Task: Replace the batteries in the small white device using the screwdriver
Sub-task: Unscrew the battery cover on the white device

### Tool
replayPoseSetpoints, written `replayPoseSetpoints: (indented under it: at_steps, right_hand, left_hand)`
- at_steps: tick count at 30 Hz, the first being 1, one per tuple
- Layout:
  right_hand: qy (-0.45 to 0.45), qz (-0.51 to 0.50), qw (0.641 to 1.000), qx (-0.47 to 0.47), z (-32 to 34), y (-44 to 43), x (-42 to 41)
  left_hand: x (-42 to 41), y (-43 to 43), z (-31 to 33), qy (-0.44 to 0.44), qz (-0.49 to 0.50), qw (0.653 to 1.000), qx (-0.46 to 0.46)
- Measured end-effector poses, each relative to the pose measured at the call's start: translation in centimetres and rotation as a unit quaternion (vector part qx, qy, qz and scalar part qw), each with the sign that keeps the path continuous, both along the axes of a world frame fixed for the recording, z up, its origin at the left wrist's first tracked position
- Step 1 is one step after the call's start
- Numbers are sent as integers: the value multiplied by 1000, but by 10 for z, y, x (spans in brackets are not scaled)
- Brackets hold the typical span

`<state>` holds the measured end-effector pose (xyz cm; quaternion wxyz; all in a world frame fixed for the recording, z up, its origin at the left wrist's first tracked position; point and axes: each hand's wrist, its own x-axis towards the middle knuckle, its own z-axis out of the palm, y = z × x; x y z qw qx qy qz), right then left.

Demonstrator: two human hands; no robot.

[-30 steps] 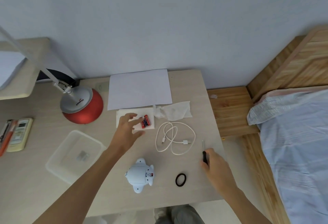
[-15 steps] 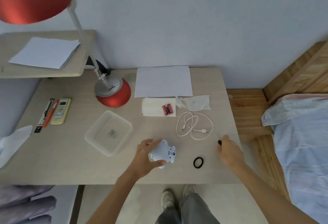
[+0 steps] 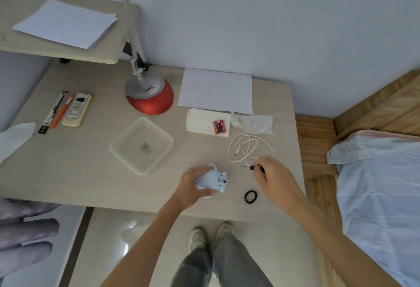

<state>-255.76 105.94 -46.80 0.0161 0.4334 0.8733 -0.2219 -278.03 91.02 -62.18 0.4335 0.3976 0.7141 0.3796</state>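
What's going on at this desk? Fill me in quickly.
A person stands at the pale wooden desk. Their left hand grips the small white rounded device, while the right hand pinches a thin black-handled screwdriver, its tip aimed at the device but short of it. Red batteries lie on a white paper napkin farther back.

Looks like a bedroom at home, pretty clearly. Big bed (image 3: 375,184) with a pale blue sheet and a wooden frame (image 3: 386,100) filling the right side, jammed right beside a small light-wood desk (image 3: 79,173). Red-based desk lamp (image 3: 150,96) and an AC-style remote (image 3: 77,109) centre left, loose paper (image 3: 66,23) on a shelf (image 3: 113,46) upper left, charging cable (image 3: 247,148) lying around.
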Motion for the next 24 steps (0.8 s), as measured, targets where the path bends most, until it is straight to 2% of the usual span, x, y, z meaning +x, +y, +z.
replayPoseSetpoints:
  at_steps: [10,24]
  right_hand:
    - [8,82,997,13,-4,-12,-13]
    - [-39,97,993,48,-36,-11,-22]
  left_hand:
    - [7,11,18,17,-7,1000,-17]
    - [10,14,21,27,-1,999,-43]
